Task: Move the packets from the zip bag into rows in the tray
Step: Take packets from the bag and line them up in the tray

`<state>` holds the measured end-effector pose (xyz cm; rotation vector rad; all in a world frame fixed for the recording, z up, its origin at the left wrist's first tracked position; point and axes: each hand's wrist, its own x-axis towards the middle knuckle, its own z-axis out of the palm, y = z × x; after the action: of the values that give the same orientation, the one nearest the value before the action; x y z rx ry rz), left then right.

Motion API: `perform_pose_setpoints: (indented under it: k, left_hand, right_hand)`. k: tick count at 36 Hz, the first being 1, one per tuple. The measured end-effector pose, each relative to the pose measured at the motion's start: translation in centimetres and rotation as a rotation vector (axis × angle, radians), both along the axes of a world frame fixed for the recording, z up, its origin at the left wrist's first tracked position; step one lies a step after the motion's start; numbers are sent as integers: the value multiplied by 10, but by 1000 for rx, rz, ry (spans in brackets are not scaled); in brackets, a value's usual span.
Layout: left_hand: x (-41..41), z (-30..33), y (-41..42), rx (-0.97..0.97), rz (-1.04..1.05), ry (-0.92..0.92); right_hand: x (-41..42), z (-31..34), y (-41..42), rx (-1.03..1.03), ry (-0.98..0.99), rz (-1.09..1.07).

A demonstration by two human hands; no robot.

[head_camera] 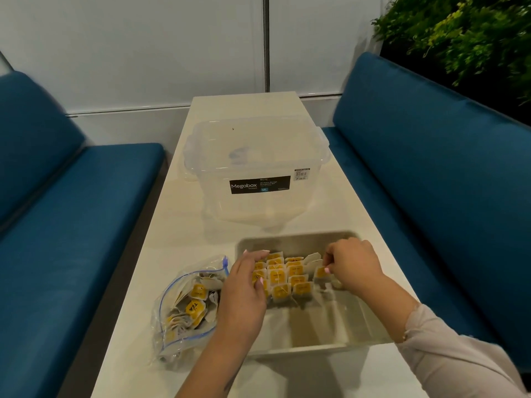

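The person is working over a metal tray [370, 323] on a white surface [184, 225], building rows of yellow-labelled tea packets [284, 278] across the tray's far half. The right hand [349, 264] is reaching in from the right; its grip is clamped, fingers and thumb pinching a packet [321, 272] at the right end of the rows. The left hand [244, 285] is hovering at the left end of the rows, fingers bent over the packets there; whether its grip is closed on one cannot be told.

Judging from how tightly the packets are standing against each other, a careless placement could topple or shuffle the neighbours, and the thin strings visible on some packets could snag on fingers and drag a packet out of line. The left forearm is passing just beside the zip bag [186, 305], so a sweep of it could push the bag toward the surface's left edge.

The zip bag is lying open just left of the tray and is holding many more packets in a loose heap. The tray's near half is showing bare metal. Beyond the tray, a clear lidded Megabox storage box [255, 168] is standing; its contents cannot be made out.
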<state>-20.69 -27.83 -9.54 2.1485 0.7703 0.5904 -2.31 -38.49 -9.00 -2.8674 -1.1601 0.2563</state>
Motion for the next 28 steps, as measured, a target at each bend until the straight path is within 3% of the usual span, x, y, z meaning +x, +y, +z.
perform_pose_setpoints:
  k: [13, 28]
  left_hand:
    - [0, -2, 1, -1, -8, 26]
    - [-3, 4, 3, -37, -5, -4]
  right_hand:
    - [-2, -20, 9, 49, -52, -10]
    - [-6, -19, 2, 146, 16, -36]
